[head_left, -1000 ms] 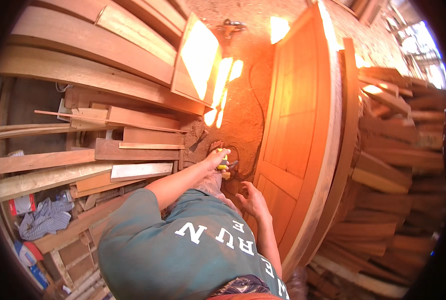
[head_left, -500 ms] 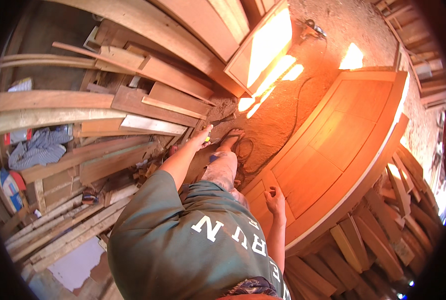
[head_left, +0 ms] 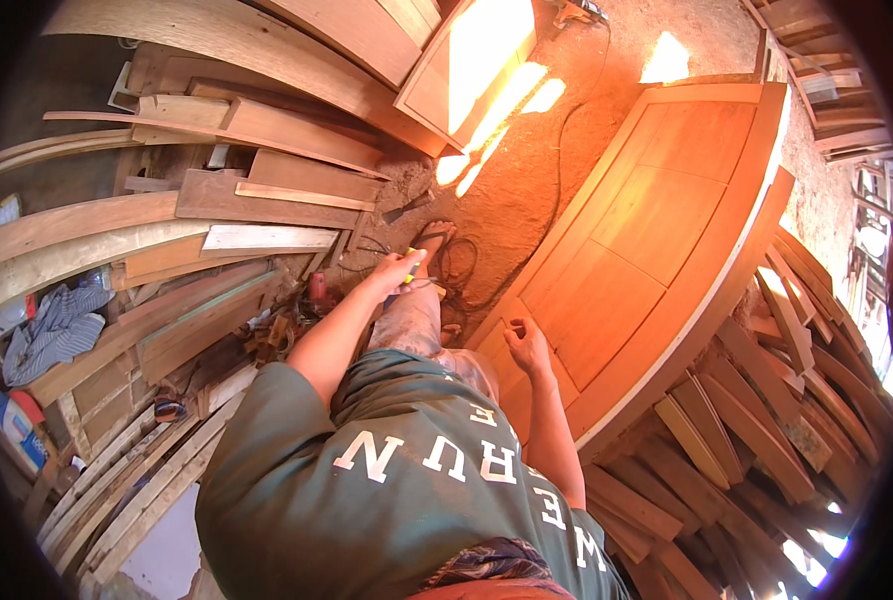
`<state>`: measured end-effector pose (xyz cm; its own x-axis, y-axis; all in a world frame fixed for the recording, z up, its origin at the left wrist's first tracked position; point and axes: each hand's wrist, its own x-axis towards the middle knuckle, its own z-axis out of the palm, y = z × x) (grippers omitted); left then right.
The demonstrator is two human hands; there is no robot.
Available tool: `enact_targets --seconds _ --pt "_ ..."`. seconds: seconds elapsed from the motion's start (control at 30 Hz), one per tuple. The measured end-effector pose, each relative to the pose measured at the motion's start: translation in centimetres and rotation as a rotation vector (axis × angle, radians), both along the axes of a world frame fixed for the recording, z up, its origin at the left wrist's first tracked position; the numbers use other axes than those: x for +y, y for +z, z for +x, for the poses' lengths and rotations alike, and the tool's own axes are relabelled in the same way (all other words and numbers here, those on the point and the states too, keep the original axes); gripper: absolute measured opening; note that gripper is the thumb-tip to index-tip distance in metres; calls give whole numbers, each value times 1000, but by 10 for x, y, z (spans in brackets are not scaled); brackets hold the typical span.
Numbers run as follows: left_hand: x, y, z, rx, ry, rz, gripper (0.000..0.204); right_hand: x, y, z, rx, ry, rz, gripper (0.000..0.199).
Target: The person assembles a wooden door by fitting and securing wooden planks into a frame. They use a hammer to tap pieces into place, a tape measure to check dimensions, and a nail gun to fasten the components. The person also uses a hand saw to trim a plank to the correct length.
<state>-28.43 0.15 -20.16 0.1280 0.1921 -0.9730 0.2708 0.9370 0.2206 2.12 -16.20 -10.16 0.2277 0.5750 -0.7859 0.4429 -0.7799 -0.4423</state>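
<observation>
My left hand (head_left: pixel 395 271) reaches forward and is closed around a small tool with a yellow part (head_left: pixel 410 280), held above my knee near my foot (head_left: pixel 433 238). My right hand (head_left: pixel 527 345) rests with spread fingers on the lower edge of a large orange-brown panelled wooden door (head_left: pixel 647 230) that lies flat to my right. A dark cable (head_left: pixel 459 268) coils on the dirt beside my foot.
Stacked planks and boards (head_left: pixel 217 200) fill the left side. More timber offcuts (head_left: pixel 767 400) pile up at the right. A framed panel (head_left: pixel 467 60) leans at the top, catching sunlight. Blue striped cloth (head_left: pixel 57 330) lies at far left. Small tools (head_left: pixel 287 330) sit by the planks.
The view has swung, so the door now lies further right and lower. My left hand stays out front on the tool; my right hand stays on the door's edge.
</observation>
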Motion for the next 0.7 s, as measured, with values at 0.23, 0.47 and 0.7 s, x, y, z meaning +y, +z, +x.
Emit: enact_targets --seconds 0.23,0.47,0.7 --pt "-2 -42 5 258 -448 262 105 -48 -25 3 -24 -14 -18 39" --pt "-11 -30 -33 388 -400 190 112 -98 -52 29 -3 -51 -215 34" --pt "-77 -47 -78 380 -102 111 113 -71 -74 57 12 98 -135 33"
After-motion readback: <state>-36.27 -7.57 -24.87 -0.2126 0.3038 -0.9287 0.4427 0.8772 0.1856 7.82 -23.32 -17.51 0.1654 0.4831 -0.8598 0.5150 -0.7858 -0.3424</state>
